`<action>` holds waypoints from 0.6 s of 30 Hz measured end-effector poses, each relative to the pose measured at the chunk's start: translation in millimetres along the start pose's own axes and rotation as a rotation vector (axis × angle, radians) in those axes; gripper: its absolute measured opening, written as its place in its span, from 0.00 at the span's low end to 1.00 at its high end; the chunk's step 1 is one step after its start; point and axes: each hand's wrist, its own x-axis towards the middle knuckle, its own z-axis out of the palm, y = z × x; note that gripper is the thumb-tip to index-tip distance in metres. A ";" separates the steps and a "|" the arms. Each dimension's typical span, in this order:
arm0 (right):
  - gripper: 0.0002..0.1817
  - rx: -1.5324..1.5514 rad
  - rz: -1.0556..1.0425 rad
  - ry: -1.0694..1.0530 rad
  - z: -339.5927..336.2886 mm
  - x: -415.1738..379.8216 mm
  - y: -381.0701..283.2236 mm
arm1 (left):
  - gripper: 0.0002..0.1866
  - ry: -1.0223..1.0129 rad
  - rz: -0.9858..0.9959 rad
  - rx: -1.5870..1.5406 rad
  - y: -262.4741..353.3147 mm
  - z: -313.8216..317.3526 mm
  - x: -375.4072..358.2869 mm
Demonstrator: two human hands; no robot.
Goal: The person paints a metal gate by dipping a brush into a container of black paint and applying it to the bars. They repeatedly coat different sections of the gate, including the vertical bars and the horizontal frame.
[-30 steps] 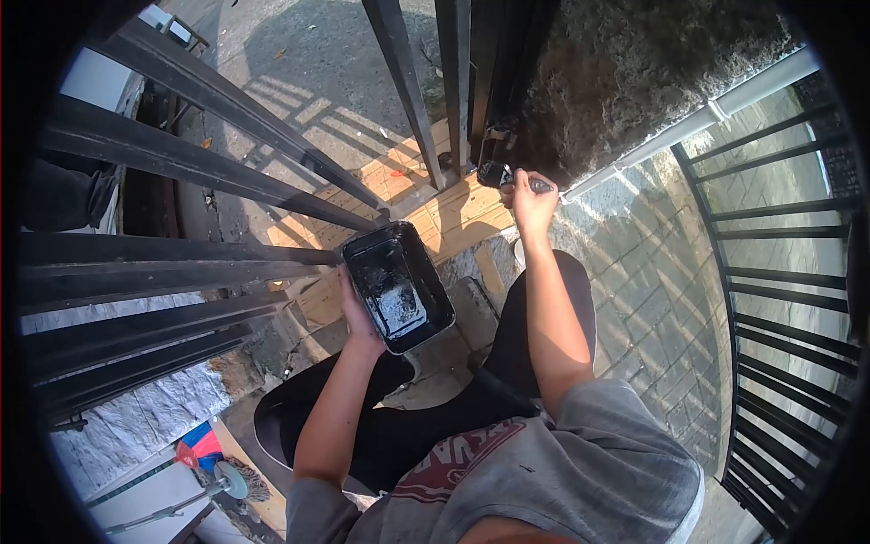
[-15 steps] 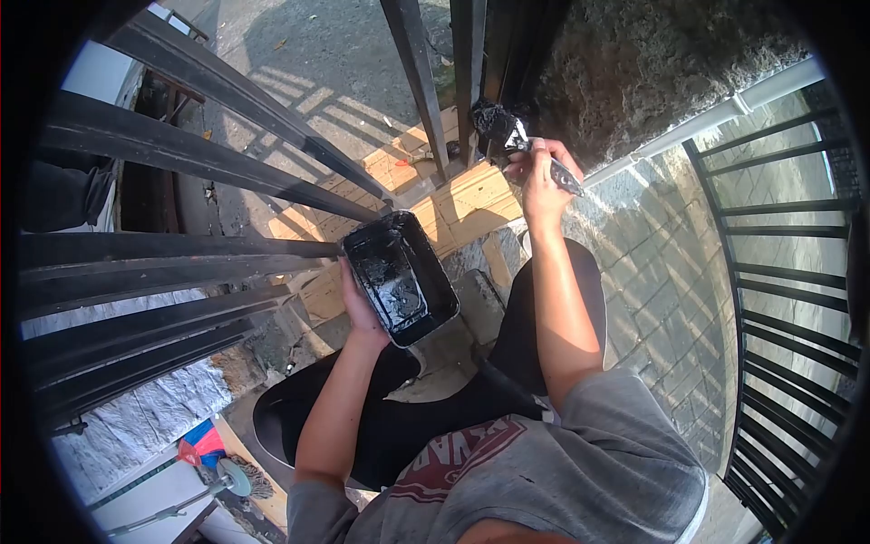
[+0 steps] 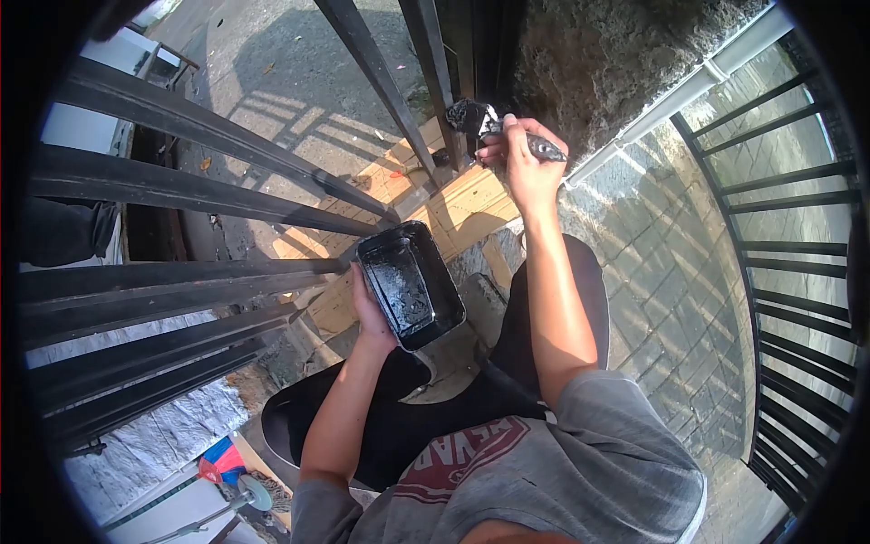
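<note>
My right hand (image 3: pixel 530 163) is closed round the handle of a paintbrush (image 3: pixel 489 124), whose bristles are thick with black paint. The bristle end is at a dark metal post (image 3: pixel 433 82) of the fence; whether it touches is hard to tell. Lower down, my left hand (image 3: pixel 372 311) grips the near left side of a rectangular black paint tray (image 3: pixel 444 288). Wet, glossy black paint coats the tray's floor and walls. The tray is tilted slightly, just beside the lower ends of the fence bars (image 3: pixel 217 199).
Cardboard (image 3: pixel 467 201) lies on the ground under the fence. A rough stone wall (image 3: pixel 625 63) and a white pipe (image 3: pixel 671 104) run at upper right. Another black railing (image 3: pixel 752 245) stands on the right, beyond paving (image 3: pixel 652 272). A mop-like tool (image 3: pixel 254 494) lies at lower left.
My right hand and the paintbrush have shifted a little left, closer to the fence post. The tray has moved slightly right and down in view, as the camera also turned a bit.
</note>
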 end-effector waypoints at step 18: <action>0.15 0.106 -0.144 0.007 -6.1 -4.0 -26.1 | 0.41 0.008 -0.008 0.037 -5.8 1.7 1.2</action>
